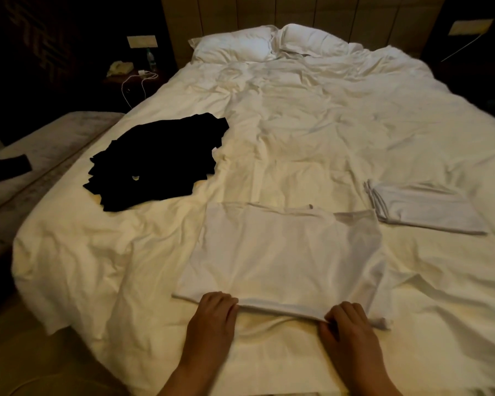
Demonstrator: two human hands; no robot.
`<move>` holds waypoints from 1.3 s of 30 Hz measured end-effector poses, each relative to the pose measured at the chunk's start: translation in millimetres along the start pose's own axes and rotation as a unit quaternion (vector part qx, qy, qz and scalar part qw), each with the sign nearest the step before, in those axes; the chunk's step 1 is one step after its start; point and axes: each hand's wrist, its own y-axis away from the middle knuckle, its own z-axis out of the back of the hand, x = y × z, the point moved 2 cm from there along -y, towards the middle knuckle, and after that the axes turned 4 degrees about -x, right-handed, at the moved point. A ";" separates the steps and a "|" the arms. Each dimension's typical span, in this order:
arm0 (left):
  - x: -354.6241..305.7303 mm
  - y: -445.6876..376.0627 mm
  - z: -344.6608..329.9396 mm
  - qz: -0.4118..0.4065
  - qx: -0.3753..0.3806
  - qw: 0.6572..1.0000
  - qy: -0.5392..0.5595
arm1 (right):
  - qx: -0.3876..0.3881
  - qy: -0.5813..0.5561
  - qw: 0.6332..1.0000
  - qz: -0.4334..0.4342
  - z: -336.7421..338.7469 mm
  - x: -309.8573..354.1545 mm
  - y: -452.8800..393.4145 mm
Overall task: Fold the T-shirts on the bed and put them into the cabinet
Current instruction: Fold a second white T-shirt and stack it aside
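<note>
Black T-shirt pile (157, 164) near bed (326, 115) left edge. White T-shirt (283, 258) flat at foot edge; left hand (213, 311) and right hand (347, 321) pinch its near hem. Folded white stack (429, 208) toward right edge. No readable writing.

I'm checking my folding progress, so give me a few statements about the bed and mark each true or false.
1. Both hands, left hand and right hand, hold the near edge of the white T-shirt. True.
2. The black clothes pile lies right of that shirt. False: it lies to its left.
3. A folded white stack sits on the bed's right side. True.
4. The pillows are black. False: they are white.
</note>
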 end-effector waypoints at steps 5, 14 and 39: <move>8.2 -7.2 6.3 0.025 0.011 0.999 0.031 | -0.032 -0.024 0.999 0.009 3.6 18.7 -3.4; 41.5 -18.3 33.6 0.229 -0.058 0.969 0.069 | 0.084 -0.058 0.994 0.045 -37.1 91.5 -38.2; 85.0 -26.1 33.5 0.423 -0.041 0.892 0.153 | 0.295 0.007 0.954 -0.058 -190.5 160.8 -279.1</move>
